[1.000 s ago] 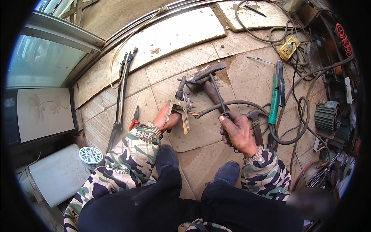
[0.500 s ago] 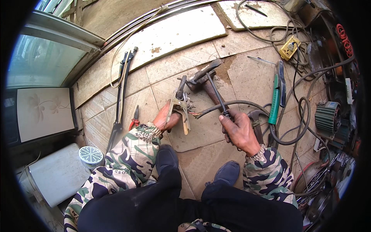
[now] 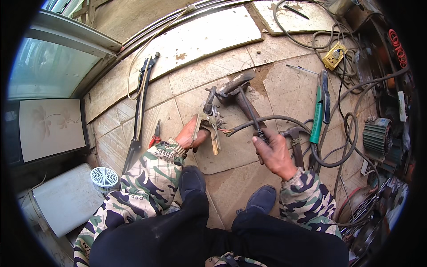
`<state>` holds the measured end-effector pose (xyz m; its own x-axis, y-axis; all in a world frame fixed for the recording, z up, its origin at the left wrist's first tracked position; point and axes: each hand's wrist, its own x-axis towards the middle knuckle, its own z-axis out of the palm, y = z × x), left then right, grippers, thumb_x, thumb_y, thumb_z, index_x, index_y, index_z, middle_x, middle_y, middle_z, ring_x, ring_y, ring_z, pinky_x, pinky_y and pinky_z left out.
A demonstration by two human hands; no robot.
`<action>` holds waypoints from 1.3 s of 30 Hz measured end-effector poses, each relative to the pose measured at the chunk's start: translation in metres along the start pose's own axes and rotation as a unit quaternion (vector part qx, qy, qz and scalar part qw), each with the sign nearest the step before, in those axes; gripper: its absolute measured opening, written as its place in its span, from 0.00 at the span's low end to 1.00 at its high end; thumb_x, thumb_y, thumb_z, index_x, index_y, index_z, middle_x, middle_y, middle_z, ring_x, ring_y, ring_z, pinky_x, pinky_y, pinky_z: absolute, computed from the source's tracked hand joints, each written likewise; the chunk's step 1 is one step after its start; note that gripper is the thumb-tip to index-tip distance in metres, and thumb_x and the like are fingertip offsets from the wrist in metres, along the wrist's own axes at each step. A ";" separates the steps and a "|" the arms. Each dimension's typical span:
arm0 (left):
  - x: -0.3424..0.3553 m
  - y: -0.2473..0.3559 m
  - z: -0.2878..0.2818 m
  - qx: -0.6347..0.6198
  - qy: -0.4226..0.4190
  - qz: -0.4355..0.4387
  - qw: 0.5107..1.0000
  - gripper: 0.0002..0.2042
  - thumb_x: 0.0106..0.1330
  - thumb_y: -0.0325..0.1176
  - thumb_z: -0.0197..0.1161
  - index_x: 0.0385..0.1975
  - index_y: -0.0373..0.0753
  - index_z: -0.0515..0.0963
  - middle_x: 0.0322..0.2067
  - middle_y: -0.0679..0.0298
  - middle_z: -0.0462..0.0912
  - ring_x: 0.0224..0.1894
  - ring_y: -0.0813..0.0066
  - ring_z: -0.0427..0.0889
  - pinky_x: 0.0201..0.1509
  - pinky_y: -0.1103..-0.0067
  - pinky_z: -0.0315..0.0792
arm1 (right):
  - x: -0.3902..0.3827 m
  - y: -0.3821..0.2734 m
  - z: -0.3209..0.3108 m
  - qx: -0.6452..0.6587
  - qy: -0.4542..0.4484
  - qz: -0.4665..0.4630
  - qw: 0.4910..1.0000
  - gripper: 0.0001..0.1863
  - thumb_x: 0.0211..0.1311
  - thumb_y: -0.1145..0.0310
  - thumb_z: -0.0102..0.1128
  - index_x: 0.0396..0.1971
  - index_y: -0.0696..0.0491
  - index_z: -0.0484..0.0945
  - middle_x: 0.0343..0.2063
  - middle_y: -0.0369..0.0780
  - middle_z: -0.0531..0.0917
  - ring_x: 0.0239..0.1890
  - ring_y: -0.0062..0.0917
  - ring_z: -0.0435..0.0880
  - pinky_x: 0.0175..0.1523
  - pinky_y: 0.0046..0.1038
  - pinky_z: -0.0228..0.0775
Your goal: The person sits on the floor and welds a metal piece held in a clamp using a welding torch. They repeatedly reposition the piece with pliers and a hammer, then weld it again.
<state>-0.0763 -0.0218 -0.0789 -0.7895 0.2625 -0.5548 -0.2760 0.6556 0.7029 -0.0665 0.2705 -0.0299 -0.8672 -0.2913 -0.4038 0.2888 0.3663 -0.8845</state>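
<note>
Here, the right grip (image 3: 276, 153) was curled around a thin-shafted tool (image 3: 250, 110), just right of the frame's centre.
The lower end of its dark handle (image 3: 261, 135), exposed a second earlier, was hidden; the left grip (image 3: 190, 135) held a metal clamp (image 3: 208, 119) slightly left of centre.

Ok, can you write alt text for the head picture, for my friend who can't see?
A person's left hand holds a metal clamp and the right hand grips a dark, thin-shafted tool above a tiled floor. Red-handled pliers lie to the left; a hammer, a green-handled tool and a dark cable lie to the right.
</note>
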 end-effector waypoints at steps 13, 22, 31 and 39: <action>0.013 -0.036 0.012 0.090 0.046 0.125 0.987 0.16 0.74 0.29 0.48 0.57 0.34 0.76 0.52 0.46 0.80 0.52 0.54 0.80 0.57 0.66 0.74 | -0.001 -0.006 -0.008 0.145 -0.050 0.082 0.985 0.14 0.73 0.63 0.60 0.33 0.59 0.76 0.17 0.32 0.74 0.15 0.15 0.72 0.20 0.22 0.63; 0.018 -0.043 0.033 -0.116 0.125 0.197 0.965 0.15 0.73 0.28 0.50 0.55 0.33 0.78 0.53 0.50 0.82 0.57 0.54 0.79 0.65 0.68 0.70 | -0.004 -0.005 -0.010 0.109 -0.060 0.084 0.989 0.14 0.73 0.64 0.61 0.34 0.60 0.78 0.16 0.32 0.74 0.15 0.15 0.71 0.21 0.24 0.63; 0.017 -0.029 0.010 0.022 -0.004 0.052 0.998 0.20 0.74 0.24 0.55 0.64 0.32 0.71 0.57 0.56 0.80 0.57 0.72 0.79 0.60 0.75 0.75 | -0.005 -0.001 -0.004 -0.063 0.003 -0.012 0.998 0.13 0.69 0.67 0.62 0.37 0.64 0.77 0.16 0.47 0.75 0.18 0.29 0.76 0.27 0.35 0.66; 0.011 -0.047 0.023 -0.026 0.095 0.183 0.978 0.15 0.73 0.26 0.51 0.55 0.34 0.77 0.50 0.50 0.84 0.53 0.56 0.82 0.60 0.69 0.74 | -0.002 0.015 -0.004 0.000 -0.036 0.020 0.999 0.14 0.68 0.67 0.63 0.36 0.64 0.76 0.15 0.42 0.73 0.18 0.25 0.74 0.25 0.34 0.64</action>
<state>-0.0592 -0.0337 -0.1287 -0.9267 0.3341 -0.1719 0.0212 0.5033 0.8638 -0.0621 0.2798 -0.0412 -0.8237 -0.3396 -0.4542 0.3222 0.3787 -0.8676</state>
